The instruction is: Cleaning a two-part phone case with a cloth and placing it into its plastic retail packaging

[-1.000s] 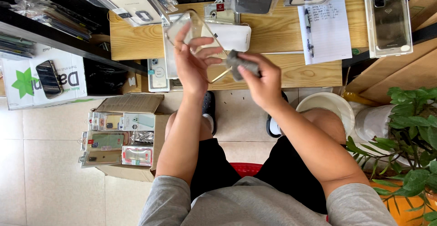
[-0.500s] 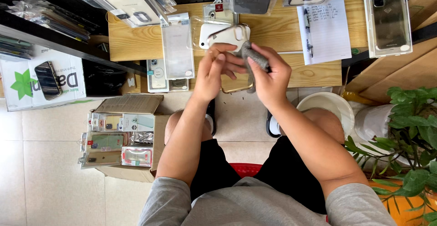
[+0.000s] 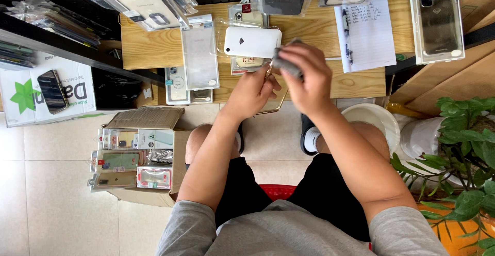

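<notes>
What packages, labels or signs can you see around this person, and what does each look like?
Clear case package: on the wooden table, tall, frosted.
White sign: left, on the floor, green star, phone picture.
Cardboard box: beside the left knee, holding colourful packaged cases.
Notepad: on the table, right, handwritten white sheet.

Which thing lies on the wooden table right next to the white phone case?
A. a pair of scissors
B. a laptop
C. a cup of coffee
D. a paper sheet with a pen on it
D: a paper sheet with a pen on its left edge lies on the table, right of the white case.
</notes>
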